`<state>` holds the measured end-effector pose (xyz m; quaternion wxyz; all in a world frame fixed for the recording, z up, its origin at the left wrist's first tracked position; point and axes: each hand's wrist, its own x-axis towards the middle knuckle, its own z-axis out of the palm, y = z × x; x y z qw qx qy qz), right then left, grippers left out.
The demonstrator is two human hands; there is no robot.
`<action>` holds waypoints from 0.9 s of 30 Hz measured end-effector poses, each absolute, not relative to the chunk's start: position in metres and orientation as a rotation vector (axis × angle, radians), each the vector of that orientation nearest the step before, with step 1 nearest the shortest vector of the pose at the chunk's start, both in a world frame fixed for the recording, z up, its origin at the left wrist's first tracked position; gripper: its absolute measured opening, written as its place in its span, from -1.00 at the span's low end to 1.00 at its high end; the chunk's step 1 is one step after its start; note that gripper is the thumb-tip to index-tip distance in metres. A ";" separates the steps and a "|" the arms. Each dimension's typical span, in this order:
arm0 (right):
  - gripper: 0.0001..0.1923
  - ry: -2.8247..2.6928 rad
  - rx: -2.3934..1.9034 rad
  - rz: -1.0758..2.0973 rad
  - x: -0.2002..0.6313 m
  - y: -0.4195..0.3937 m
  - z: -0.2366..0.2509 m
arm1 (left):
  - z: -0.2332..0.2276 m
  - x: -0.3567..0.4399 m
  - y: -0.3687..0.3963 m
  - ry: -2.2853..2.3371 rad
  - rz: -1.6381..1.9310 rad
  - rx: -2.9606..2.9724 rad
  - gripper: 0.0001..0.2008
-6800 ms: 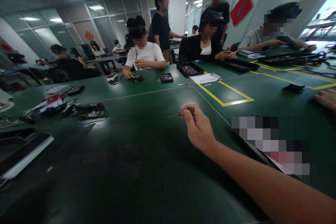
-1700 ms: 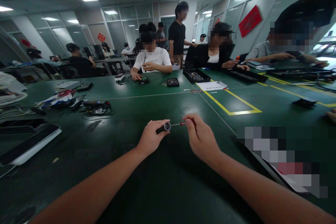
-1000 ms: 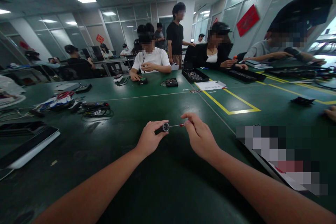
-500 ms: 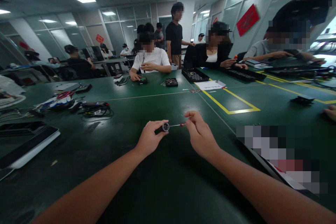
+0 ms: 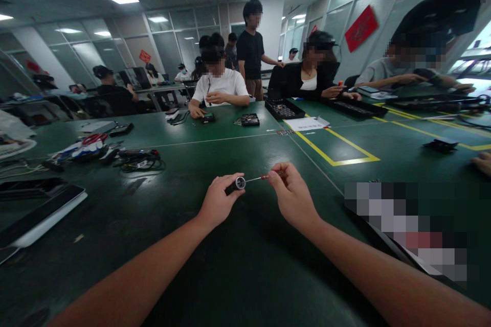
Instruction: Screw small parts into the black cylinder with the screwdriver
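Observation:
My left hand (image 5: 219,198) is closed around a short black cylinder (image 5: 240,183) whose round, silvery open end faces me. It looks like a flashlight body, though its kind is not certain. In my right hand (image 5: 292,191) is a thin screwdriver (image 5: 263,178) with a red handle, pinched between thumb and fingers. Its metal shaft points left and its tip meets the rim of the cylinder's end; whether it goes inside cannot be made out. Both hands are held above the green table (image 5: 230,276).
Cables and tools (image 5: 140,159) lie in a heap at left, near a black-and-white flat device (image 5: 46,214). Black trays (image 5: 284,110) stand across the table, where several people sit working. A yellow tape outline (image 5: 355,162) marks the tabletop; a partly blurred-out sheet (image 5: 406,235) lies at right.
My right fingers have curled closer around the screwdriver handle, and its handle end has risen slightly. The left hand holds the cylinder almost unmoved. A standing person across has shifted a little left.

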<state>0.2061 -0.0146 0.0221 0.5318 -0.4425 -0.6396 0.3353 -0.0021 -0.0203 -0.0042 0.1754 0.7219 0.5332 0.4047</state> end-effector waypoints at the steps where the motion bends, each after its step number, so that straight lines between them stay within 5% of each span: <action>1: -0.78 -1.475 -1.048 0.846 0.205 -0.012 0.021 | -0.003 -0.001 -0.021 1.509 1.134 2.061 -0.59; 8: -0.70 -1.043 -1.018 1.198 0.204 0.004 0.010 | 0.005 0.000 -0.023 1.563 1.091 2.221 -0.64; 27: -0.66 -1.536 -1.121 0.827 0.209 -0.013 0.028 | -0.005 0.000 -0.020 1.445 1.128 2.033 -0.52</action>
